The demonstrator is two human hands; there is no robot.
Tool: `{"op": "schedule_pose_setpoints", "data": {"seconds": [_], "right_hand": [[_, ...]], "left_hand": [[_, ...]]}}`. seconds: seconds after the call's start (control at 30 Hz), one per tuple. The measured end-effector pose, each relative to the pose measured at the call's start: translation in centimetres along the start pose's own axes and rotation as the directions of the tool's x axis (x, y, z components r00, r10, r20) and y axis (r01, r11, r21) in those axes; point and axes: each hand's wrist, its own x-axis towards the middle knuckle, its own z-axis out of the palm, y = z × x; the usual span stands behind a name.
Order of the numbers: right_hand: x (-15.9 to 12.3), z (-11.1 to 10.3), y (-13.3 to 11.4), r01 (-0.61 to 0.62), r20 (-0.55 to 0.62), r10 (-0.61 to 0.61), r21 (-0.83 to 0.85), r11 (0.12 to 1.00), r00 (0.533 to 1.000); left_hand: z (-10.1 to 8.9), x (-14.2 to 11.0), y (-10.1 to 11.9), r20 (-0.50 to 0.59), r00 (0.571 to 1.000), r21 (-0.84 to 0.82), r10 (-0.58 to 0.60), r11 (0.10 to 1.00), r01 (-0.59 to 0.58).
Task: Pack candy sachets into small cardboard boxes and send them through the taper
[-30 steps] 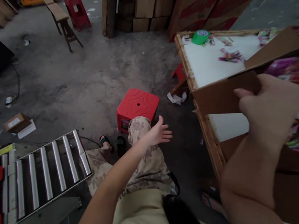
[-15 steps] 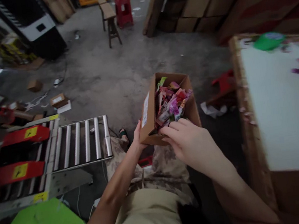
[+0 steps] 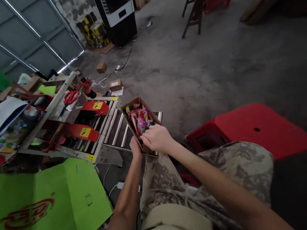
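An open cardboard box (image 3: 130, 125) full of small pink, red and green wrapped packets (image 3: 140, 117) is held in front of me, above the end of a roller conveyor (image 3: 118, 129). My left hand (image 3: 135, 147) grips its left side low down, the fingers partly hidden. At the near end my right hand (image 3: 156, 138) lies over the rim with its fingers curled in by the packets. Its fingertips are hard to make out, but the hand seems to grip the box's near edge.
Left of the conveyor stands a machine with red plates (image 3: 81, 132) and scissors (image 3: 71, 97) on top. A green printed cardboard sheet (image 3: 52, 210) is at lower left. Beside my leg is a red stool (image 3: 259, 130). Small boxes (image 3: 116, 85) and a cable lie on the floor.
The view has turned left, and my body with it. The box has moved forward and over the roller conveyor, with both hands still on it. The white-topped table has left the view.
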Motion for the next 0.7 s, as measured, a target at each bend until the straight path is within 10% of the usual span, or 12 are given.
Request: {"op": "schedule_pose_setpoints", "data": {"seconds": [0.1,0.23,0.4,0.53,0.7], "right_hand": [[1.4,2.2,0.8,0.005,0.059,-0.006,0.015,1.000,0.998],[2.0,2.4,0.4,-0.034,-0.089,0.037,0.033,0.999,0.995],[4.2,3.7,-0.7,-0.086,-0.065,0.087,0.022,0.996,0.994],[5.9,7.3,0.3,-0.172,0.227,0.161,0.029,0.985,0.960],[5.5,8.8,1.4,-0.161,0.194,0.137,0.111,0.981,0.971]], "left_hand": [[-2.4,1.2,0.1,-0.284,0.954,0.018,0.099,0.995,-0.098],[-5.3,4.5,4.0,-0.505,0.761,0.069,0.407,0.898,-0.435],[-8.3,8.4,9.3,-0.243,0.740,0.070,0.628,0.772,-0.632],[-9.0,8.5,10.2,-0.123,0.736,0.147,0.666,0.746,-0.650],[-9.1,8.0,11.3,0.062,0.751,0.277,0.658,0.711,-0.646]]}}
